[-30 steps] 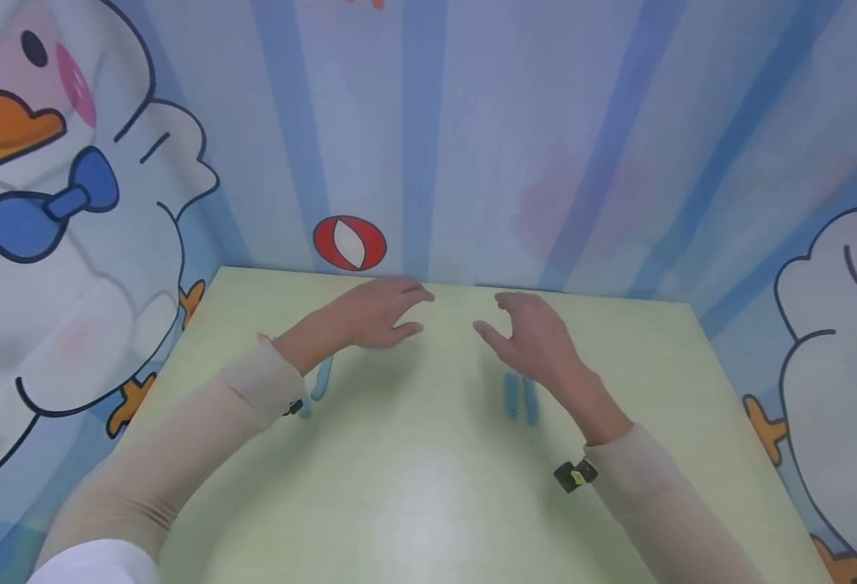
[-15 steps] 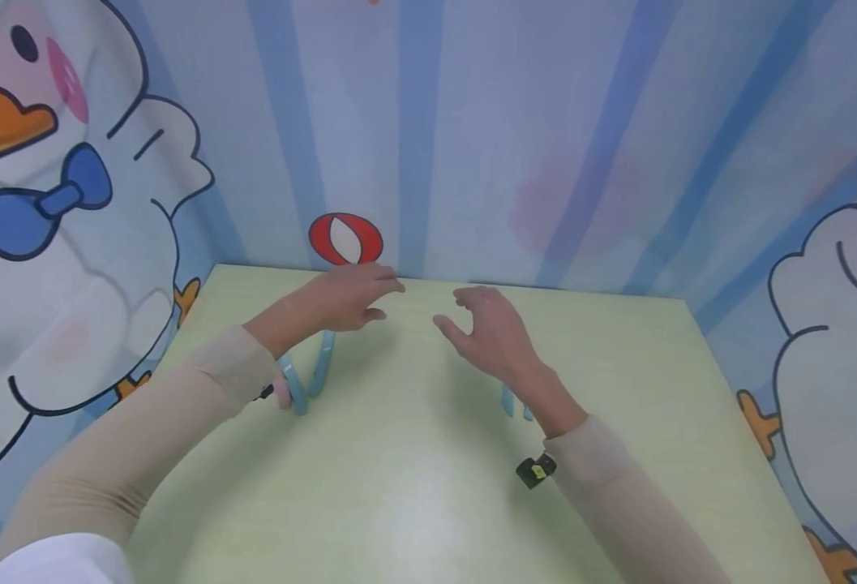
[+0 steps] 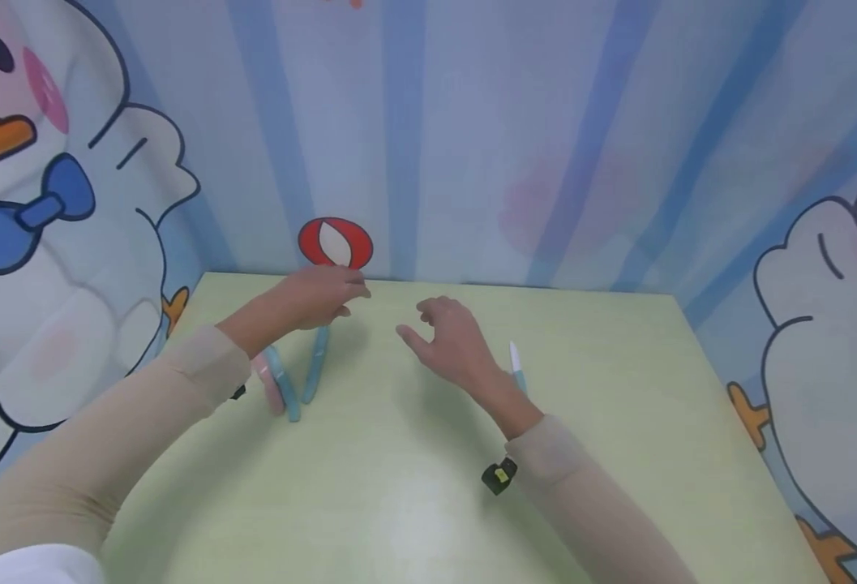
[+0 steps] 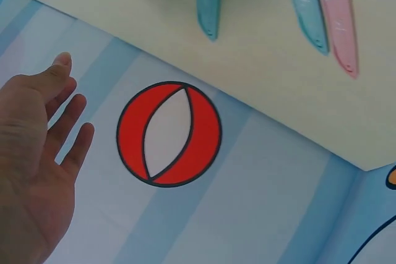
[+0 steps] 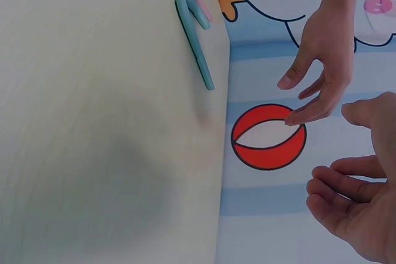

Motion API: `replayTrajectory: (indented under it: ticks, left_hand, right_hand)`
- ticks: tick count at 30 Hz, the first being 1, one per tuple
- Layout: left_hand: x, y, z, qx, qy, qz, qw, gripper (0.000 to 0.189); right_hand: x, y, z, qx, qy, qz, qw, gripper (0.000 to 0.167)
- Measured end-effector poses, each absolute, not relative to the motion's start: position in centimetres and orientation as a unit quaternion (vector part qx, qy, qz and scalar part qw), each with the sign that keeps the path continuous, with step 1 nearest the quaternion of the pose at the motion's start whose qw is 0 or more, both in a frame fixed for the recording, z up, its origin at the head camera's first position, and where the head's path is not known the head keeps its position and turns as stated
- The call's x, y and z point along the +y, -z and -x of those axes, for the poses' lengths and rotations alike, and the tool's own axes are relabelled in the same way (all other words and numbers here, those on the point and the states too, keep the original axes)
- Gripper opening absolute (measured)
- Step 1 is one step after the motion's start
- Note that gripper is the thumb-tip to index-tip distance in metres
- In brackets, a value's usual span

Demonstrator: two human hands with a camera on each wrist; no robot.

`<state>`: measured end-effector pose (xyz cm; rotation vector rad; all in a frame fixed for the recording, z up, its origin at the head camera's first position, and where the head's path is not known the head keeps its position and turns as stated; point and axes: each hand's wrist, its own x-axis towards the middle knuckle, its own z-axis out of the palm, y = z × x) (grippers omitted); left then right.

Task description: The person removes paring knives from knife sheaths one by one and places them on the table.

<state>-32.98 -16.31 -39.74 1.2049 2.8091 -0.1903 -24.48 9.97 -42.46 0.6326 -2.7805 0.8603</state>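
Observation:
My left hand (image 3: 311,296) hovers above the far left part of the table, fingers relaxed and nothing in it. Under and beside that forearm lie a slim blue handle-like piece (image 3: 316,365), a second blue piece (image 3: 284,385) and a pink piece (image 3: 268,383); the left wrist view shows them tapered, the pink piece (image 4: 337,20) against a blue one. My right hand (image 3: 450,341), likewise holding nothing, is raised near the middle with fingers loosely bent. Partly hidden behind its wrist lies a blue-handled thing with a white pointed tip (image 3: 515,355), knife-like in shape.
The pale yellow-green table (image 3: 399,462) meets a blue striped cloth backdrop (image 3: 457,162) at its far edge. Printed ducks flank both sides, and a red and white ball (image 3: 336,243) is printed behind the left hand. A small black device (image 3: 499,476) sits at the right wrist.
Both hands have drifted left across the view, still holding nothing. More of the pink and blue pieces shows by the left forearm; the white-tipped thing has come into sight behind the right wrist.

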Motion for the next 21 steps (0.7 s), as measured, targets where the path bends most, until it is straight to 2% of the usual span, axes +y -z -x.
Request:
replayTrajectory:
  ticks: [8,15,21]
  left_hand:
    - [-18.3,41.5,33.2,0.915,0.092,-0.392,0.037,0.049]
    - [-18.7,42.9,33.1,0.914,0.105,-0.386,0.063,0.049]
    - [-19.5,43.5,33.0,0.91,0.12,-0.394,0.047,0.046]
  right_hand:
    - [7.3,44.0,24.4,-0.926,-0.31,-0.2,0.073,0.049]
    - [5.7,45.3,24.3,-0.923,-0.33,-0.192,0.053,0.047]
    - [4.2,46.7,24.3,-0.921,-0.332,-0.2,0.047,0.048]
